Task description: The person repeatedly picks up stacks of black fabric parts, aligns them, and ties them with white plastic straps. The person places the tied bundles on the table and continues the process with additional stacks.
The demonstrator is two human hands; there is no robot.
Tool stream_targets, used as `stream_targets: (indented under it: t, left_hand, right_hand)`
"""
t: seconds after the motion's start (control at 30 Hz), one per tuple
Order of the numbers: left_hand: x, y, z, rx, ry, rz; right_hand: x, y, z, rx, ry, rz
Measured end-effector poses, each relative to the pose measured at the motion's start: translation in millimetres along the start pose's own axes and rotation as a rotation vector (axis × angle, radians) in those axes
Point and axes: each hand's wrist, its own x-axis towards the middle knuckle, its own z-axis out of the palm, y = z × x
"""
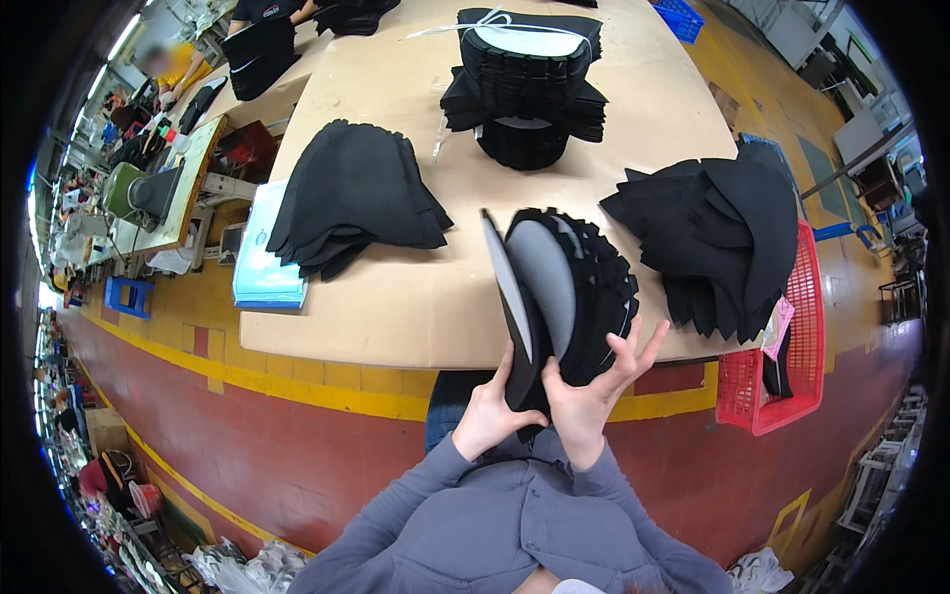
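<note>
Both my hands hold a fanned stack of black cut fabric pieces (594, 287) upright at the table's front edge. Grey oval patches show on its inner faces. My left hand (492, 411) is closed on the leftmost piece (508, 282), which leans apart from the others. My right hand (586, 396) grips the rest of the stack, thumb on the near side and some fingers spread along the right. On the left lies a pile of flat black pieces (351, 203); a looser pile (717, 238) lies on the right. The lower ends of the held pieces are partly hidden by my hands.
Farther back on the table (396, 317) stands a tied bundle of black pieces (524, 89) with a white string. Light-blue sheets (272, 247) lie under the left pile. A red plastic basket (807, 337) stands off the right edge. Another person (267, 12) is at the far left.
</note>
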Motion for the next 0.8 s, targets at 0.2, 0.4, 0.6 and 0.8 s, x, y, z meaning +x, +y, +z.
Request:
stream_targets:
  t: [0.2,0.4,0.6,0.8]
  left_hand:
    - [13.1,-33.8,-52.8,0.327,0.242,0.210]
    - [48.7,-22.1,-104.0,0.526,0.458,0.319]
    - [84.4,56.2,-167.0,0.126,0.532,0.357]
    - [86.3,41.2,-276.2,0.441,0.860,0.230]
  right_hand:
    - [12.9,24.2,-18.8,0.222,0.131,0.250]
    - [9.1,58.4,-32.5,0.283,0.117,0.220]
    - [4.3,59.5,-38.7,0.290,0.108,0.290]
    - [16.6,40.8,-32.2,0.321,0.100,0.235]
